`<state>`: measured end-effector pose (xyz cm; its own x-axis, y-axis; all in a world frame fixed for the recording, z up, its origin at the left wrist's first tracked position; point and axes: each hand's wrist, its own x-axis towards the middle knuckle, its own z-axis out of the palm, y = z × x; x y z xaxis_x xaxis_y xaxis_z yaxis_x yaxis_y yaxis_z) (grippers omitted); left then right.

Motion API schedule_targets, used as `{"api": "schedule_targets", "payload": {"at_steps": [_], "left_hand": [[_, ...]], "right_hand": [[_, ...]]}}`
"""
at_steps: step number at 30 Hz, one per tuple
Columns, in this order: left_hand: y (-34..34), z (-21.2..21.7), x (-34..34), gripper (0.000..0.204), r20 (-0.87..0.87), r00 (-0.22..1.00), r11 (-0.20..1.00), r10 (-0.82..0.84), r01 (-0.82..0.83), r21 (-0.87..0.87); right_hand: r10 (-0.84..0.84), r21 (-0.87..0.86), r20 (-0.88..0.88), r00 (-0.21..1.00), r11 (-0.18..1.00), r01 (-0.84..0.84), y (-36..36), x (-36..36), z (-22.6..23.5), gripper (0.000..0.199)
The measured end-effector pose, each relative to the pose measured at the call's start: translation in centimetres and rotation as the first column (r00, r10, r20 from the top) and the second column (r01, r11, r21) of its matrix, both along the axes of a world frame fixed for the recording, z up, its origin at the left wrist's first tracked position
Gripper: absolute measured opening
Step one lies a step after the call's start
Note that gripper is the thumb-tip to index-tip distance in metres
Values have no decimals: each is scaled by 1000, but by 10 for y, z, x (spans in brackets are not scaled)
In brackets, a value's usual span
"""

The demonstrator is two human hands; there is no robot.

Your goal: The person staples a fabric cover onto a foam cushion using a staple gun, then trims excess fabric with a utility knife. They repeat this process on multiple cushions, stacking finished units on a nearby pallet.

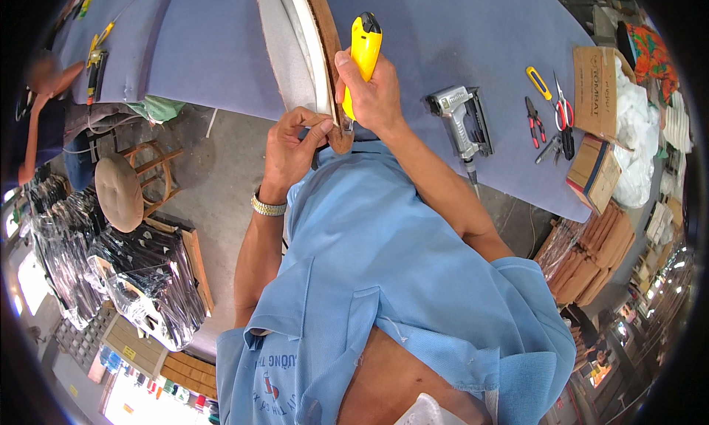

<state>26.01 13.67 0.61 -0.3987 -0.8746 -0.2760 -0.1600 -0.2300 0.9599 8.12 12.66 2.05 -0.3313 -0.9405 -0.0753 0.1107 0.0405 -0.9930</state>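
Carefully, his right hand (373, 93) grips the yellow utility knife (362, 52), left hand (292, 148) pinching the brown panel edge (336, 122); fingers should stay off the blade's path.

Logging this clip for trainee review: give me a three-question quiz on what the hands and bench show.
1. True or false: the right hand holds a yellow utility knife.
2. The left hand pinches which thing? A) the brown-edged panel B) the staple gun C) the scissors
3. What colour is the table covering?

Key: 1 true; 2 A; 3 blue-grey.
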Motion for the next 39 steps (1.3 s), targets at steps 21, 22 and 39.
{"api": "schedule_targets", "payload": {"at_steps": [21,22,39], "left_hand": [[-1,-6,-1,12,-9,998,998,-58,58,-25],[-3,-6,-2,12,-19,997,997,-72,71,-19],[-24,23,0,10,263,909,915,-323,371,-158]], "right_hand": [[-151,-7,70,986,988,151,11,4,-9,23],[-159,-1,71,985,987,160,11,4,-10,23],[-250,42,82,965,968,248,8,5,-4,22]]}}
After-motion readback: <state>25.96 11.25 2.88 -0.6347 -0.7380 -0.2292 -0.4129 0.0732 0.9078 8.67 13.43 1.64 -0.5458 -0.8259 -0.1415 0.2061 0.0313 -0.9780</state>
